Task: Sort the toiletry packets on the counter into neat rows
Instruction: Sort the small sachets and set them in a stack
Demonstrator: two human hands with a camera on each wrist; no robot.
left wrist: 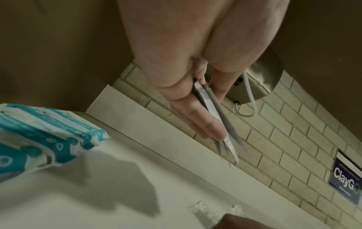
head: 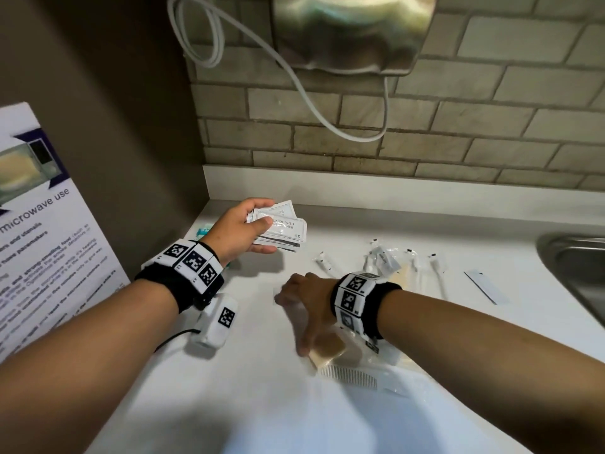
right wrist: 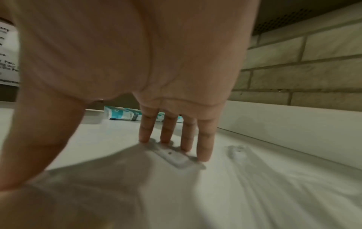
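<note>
My left hand (head: 258, 232) is raised above the back left of the white counter (head: 262, 404) and grips a fanned stack of white shampoo packets (head: 284, 229), thumb on top. The left wrist view shows the stack (left wrist: 219, 124) edge-on between thumb and fingers (left wrist: 203, 124). My right hand (head: 294, 306) reaches down to the counter in the middle. Its straight fingers (right wrist: 168, 133) press on a single flat white packet (right wrist: 174, 156) lying there. In the head view the hand mostly hides that packet.
Clear-wrapped toothbrushes (head: 438, 273), small tubes (head: 324, 263), a comb (head: 350, 376) and a beige pad (head: 327, 352) lie to the right. Teal packets (left wrist: 39, 139) sit at the back left corner. A steel sink (head: 579, 267) is far right, a microwave sign (head: 42, 224) on the left.
</note>
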